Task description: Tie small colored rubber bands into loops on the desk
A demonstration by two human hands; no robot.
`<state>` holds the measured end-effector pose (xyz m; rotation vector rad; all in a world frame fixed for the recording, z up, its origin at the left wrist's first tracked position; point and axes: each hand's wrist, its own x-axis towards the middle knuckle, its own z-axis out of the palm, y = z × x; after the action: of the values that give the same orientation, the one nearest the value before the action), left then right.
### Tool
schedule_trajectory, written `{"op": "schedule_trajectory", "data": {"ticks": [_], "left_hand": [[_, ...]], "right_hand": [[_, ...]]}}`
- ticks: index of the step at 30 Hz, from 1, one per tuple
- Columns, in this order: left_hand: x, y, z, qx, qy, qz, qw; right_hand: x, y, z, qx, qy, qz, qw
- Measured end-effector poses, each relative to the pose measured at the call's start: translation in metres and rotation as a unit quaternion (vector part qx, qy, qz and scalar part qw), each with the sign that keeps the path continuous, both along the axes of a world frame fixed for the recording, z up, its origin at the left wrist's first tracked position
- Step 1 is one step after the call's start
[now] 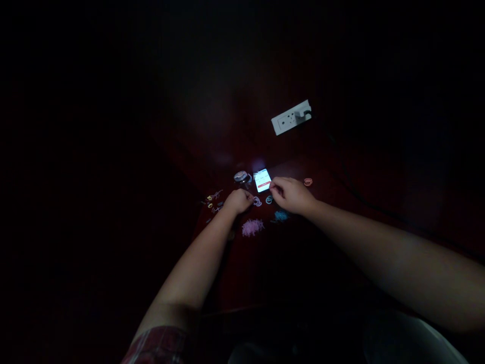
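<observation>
On the dark red bench (242,283), the left hand (239,201) is curled beside the pale purple rings (257,201); it is too dim to tell whether the fingers grip one. The right hand (290,194), fingers bent together, is at the lit phone's (262,180) right edge, near the teal rings (269,199). Nearer the person lie a purple pile (252,227) and a blue pile (281,216).

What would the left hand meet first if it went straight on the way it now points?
Probably the pale looped bands just past the left hand, though the dimness leaves depth unclear.
</observation>
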<state>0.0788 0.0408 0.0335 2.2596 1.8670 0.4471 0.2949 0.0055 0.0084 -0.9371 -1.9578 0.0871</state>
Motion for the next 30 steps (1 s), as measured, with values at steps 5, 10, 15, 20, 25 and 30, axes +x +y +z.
{"op": "schedule_trajectory", "data": {"ticks": [5, 10, 15, 20, 25, 30], "left_hand": [[-0.037, -0.007, 0.018, 0.06, -0.022, 0.045, 0.997], [-0.105, -0.028, 0.005, 0.11, -0.052, 0.143, 0.982], [-0.137, -0.053, -0.042, 0.127, -0.065, 0.151, 0.978], [-0.139, -0.051, -0.059, 0.139, -0.089, 0.097, 0.982], [-0.136, -0.037, -0.059, 0.158, -0.101, 0.072, 0.98], [-0.143, -0.026, -0.065, 0.163, -0.101, 0.145, 0.971]], "right_hand": [[0.002, -0.001, 0.001, -0.002, 0.007, 0.02, 1.0], [0.002, -0.002, 0.001, -0.009, 0.003, 0.017, 1.0], [0.001, -0.004, 0.0, -0.02, -0.003, 0.063, 0.998], [0.004, -0.003, 0.0, -0.03, -0.021, 0.052, 0.998], [0.008, -0.004, 0.0, -0.045, -0.038, 0.025, 0.998], [0.009, -0.003, -0.001, -0.08, -0.029, 0.007, 0.996]]}}
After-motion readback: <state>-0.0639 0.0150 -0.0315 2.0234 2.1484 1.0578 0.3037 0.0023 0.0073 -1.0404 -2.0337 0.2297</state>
